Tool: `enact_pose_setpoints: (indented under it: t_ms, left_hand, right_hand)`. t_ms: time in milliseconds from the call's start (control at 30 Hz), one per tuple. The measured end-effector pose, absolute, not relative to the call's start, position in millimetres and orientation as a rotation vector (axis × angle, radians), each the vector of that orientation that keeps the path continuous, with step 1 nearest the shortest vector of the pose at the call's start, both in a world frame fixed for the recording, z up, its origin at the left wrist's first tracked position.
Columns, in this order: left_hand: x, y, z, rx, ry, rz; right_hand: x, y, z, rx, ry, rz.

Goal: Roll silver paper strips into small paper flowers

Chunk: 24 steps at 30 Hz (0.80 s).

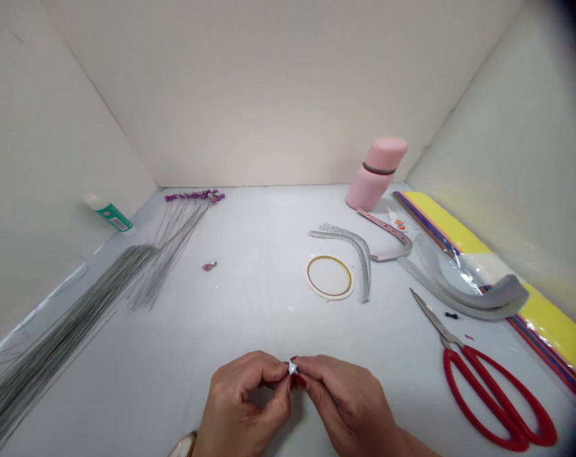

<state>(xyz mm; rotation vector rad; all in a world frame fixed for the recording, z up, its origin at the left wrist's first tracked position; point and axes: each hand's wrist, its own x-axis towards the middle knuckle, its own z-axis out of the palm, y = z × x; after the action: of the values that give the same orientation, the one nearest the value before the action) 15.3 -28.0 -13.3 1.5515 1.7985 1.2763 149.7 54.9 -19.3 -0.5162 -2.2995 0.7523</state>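
Observation:
Close to the table's front edge, my left hand (246, 398) and my right hand (348, 395) meet fingertip to fingertip. Between them they pinch a small folded silvery-white piece (293, 368), mostly covered by the fingers, so its full shape is hidden. Farther off to the left lies a tiny pink-and-silver piece (209, 266). Beyond the right hand is a thin ring of tape (329, 296), with curved silver strips (365, 266) beside it. Red-handled scissors (481, 381) lie to the right, blades pointing away from me.
Bundled grey wires (78, 324) stretch along the left side, with purple-tipped wire stems (195, 197) behind. A white-and-green glue bottle (109, 212) is by the left wall. A pink flask (376, 174) stands at the back right, near packed coloured sheets (463, 231) and a curled clear-grey strip (500, 304).

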Motion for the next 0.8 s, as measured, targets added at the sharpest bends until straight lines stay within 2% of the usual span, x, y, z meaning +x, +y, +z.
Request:
enact_pose_setpoints:
  t_ms: [200,467,600,800]
  left_hand:
    - [17.2,-27.2,-16.9,1.555,1.852,1.285]
    - [15.2,-26.9,-9.5,1.290,1.681,1.238]
    - [13.2,-26.6,-9.7,1.361,1.654,1.234]
    - [13.8,-27.2,-11.2,1.374,1.682,1.263]
  right_hand:
    - [148.0,50.5,-21.7,-0.510,-2.318,0.484]
    - [153.7,54.1,-23.4,-0.675,-2.167,1.104]
    - [153.2,56.9,-22.3,-0.591,-2.161,1.123]
    - [152.6,56.9,-20.8,-0.698,-2.154,1.105]
